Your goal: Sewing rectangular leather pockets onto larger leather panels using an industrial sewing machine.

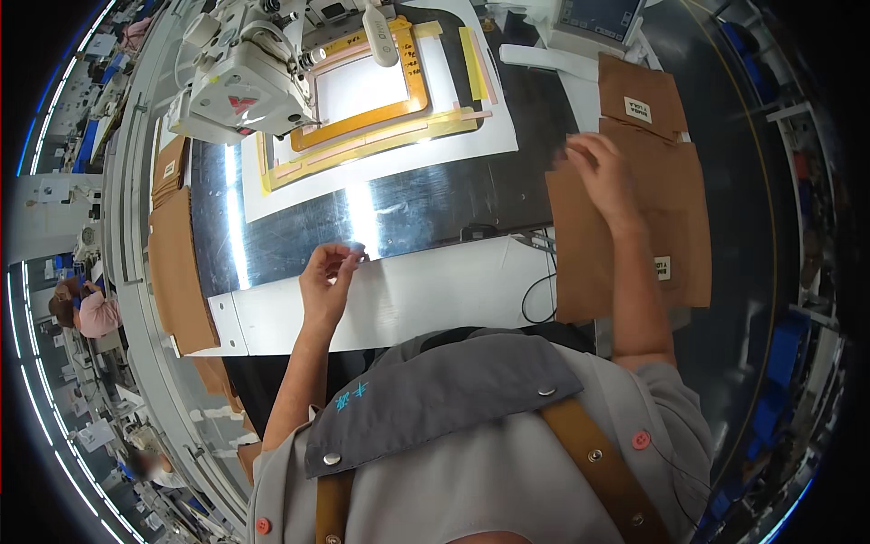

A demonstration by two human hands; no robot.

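My left hand [328,279] hovers at the near edge of the dark metal table plate [426,204], its thumb and fingertips drawn together in a pinch. A small greyish bit shows at those fingertips, too small to name. Over the far left corner of a brown fabric pile [589,263] is my right hand [603,172]. Its fingers are bent and their tips are smeared, so what they hold, if anything, does not show. Farther off, an orange frame [417,86] lies on a yellow-edged template [362,154] beneath the white sewing machine head [245,95].
More brown fabric pieces [172,272] are stacked along the table's left side. A folded brown piece with a pale label [637,110] lies at the far right, near a control screen [598,16]. A black cable [527,304] hangs off the table front. Other people work far left.
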